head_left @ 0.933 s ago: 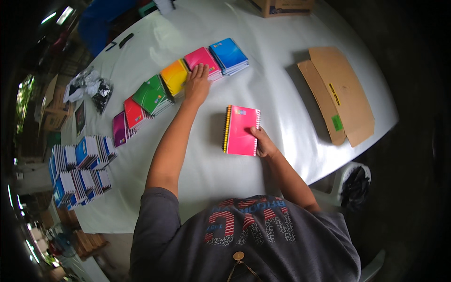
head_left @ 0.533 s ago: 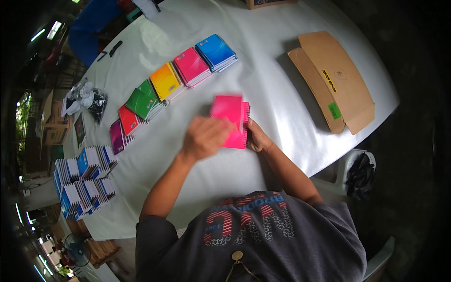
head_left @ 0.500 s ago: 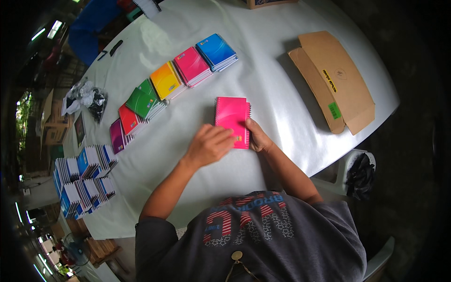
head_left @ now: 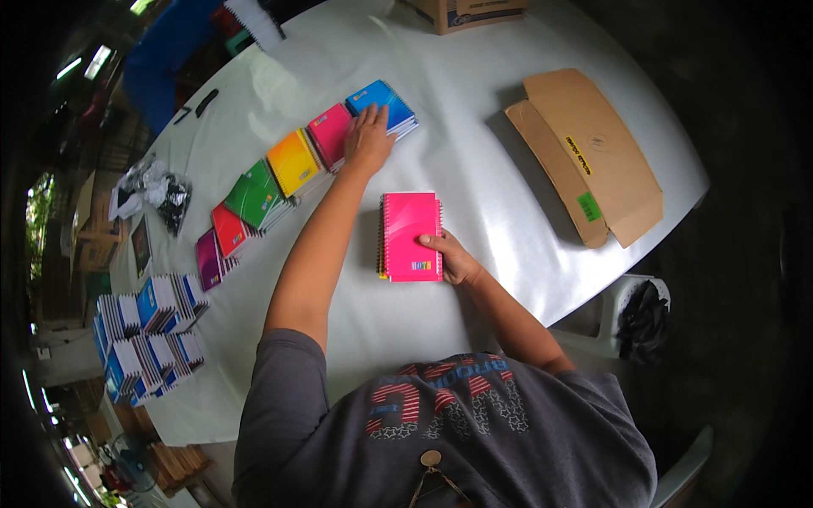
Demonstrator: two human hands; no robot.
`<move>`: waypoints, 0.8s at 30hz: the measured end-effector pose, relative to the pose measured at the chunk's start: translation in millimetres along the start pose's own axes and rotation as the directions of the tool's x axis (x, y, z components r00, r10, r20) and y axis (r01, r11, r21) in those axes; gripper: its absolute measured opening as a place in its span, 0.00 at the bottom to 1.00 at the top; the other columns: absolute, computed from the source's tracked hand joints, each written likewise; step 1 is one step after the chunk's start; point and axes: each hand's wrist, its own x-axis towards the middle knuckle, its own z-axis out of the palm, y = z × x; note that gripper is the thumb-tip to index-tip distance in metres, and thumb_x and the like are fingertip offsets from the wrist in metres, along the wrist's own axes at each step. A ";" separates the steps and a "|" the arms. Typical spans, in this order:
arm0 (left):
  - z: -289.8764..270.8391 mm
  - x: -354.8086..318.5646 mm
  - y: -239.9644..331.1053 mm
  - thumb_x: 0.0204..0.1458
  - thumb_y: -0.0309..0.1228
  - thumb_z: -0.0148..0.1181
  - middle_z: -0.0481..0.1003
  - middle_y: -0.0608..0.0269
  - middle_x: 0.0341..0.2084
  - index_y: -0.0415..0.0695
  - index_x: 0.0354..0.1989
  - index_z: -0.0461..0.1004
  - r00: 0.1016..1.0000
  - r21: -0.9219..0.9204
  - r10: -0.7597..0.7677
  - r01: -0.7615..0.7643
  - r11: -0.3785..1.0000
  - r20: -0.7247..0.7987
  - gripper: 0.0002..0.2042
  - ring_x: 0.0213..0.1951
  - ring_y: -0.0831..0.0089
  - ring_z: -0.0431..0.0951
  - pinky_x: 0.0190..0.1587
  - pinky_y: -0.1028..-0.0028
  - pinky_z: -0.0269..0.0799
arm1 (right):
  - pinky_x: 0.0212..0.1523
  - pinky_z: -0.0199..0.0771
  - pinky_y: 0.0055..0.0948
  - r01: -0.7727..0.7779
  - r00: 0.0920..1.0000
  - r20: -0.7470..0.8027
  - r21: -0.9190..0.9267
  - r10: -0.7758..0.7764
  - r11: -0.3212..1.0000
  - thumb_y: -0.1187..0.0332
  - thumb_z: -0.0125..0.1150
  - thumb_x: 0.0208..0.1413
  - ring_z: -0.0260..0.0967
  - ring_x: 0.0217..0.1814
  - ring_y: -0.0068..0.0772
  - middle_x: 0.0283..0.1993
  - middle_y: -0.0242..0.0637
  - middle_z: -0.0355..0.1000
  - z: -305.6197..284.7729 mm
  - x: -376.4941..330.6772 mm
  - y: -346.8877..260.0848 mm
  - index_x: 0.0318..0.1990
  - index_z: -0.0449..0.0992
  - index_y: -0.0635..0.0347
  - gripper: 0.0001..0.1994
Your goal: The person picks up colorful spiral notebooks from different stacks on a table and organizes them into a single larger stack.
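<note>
Now the left hand is at the blue stack

Just half a second ago the left hand [head_left: 370, 146] was over the pink notebook [head_left: 412, 222] in front of the body; it has since gone out to the blue stack [head_left: 392, 100] at the far end of the row. Its fingers are stretched out and slightly parted across the near side of the top blue cover. The thumb is hidden, so I cannot tell whether it has hold of anything.

Meanwhile, the right hand [head_left: 455, 257] remains closed on the bundle's right edge, thumb over the pink notebook and the other fingers out of sight underneath. A bit of yellow shows at the bundle's lower left corner. Whether the bundle rests on the desk [head_left: 500, 190] or sits just above it is unclear.

The pink cover's lettering is now near its lower edge, whereas 0.9 seconds ago it was near the top. That suggests another pink one has been added, turned the opposite way, and that the pink stack [head_left: 327, 129] is done with for this round.
</note>
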 end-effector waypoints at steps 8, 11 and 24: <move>2.3 15.1 -10.7 0.55 0.40 0.47 0.74 0.53 0.38 0.48 0.48 0.70 0.960 0.072 0.066 -0.089 0.993 0.274 0.16 0.35 0.55 0.77 0.34 0.60 0.74 | 0.54 0.71 0.38 0.035 0.999 -0.025 0.019 -0.034 0.999 0.67 0.62 0.51 0.68 0.53 0.37 0.52 0.45 0.65 -1.6 -4.2 -0.4 0.56 0.56 0.63 0.28; -5.2 19.2 -12.9 0.55 0.40 0.48 0.75 0.52 0.35 0.48 0.47 0.71 0.954 0.062 0.027 -0.048 0.997 0.300 0.16 0.35 0.53 0.77 0.36 0.60 0.74 | 0.55 0.70 0.39 0.024 1.000 -0.019 0.013 -0.023 1.000 0.66 0.62 0.51 0.67 0.54 0.37 0.53 0.45 0.65 -0.4 -5.8 -2.6 0.56 0.56 0.62 0.28; -112.1 0.7 -44.8 0.57 0.37 0.46 0.75 0.63 0.35 0.39 0.47 0.69 0.953 -0.897 -0.274 0.231 0.378 0.129 0.16 0.34 0.75 0.74 0.36 0.73 0.70 | 0.57 0.67 0.40 0.043 0.997 0.063 0.002 -0.043 0.999 0.57 0.58 0.53 0.64 0.57 0.39 0.56 0.45 0.62 -3.5 -0.4 1.1 0.60 0.52 0.61 0.32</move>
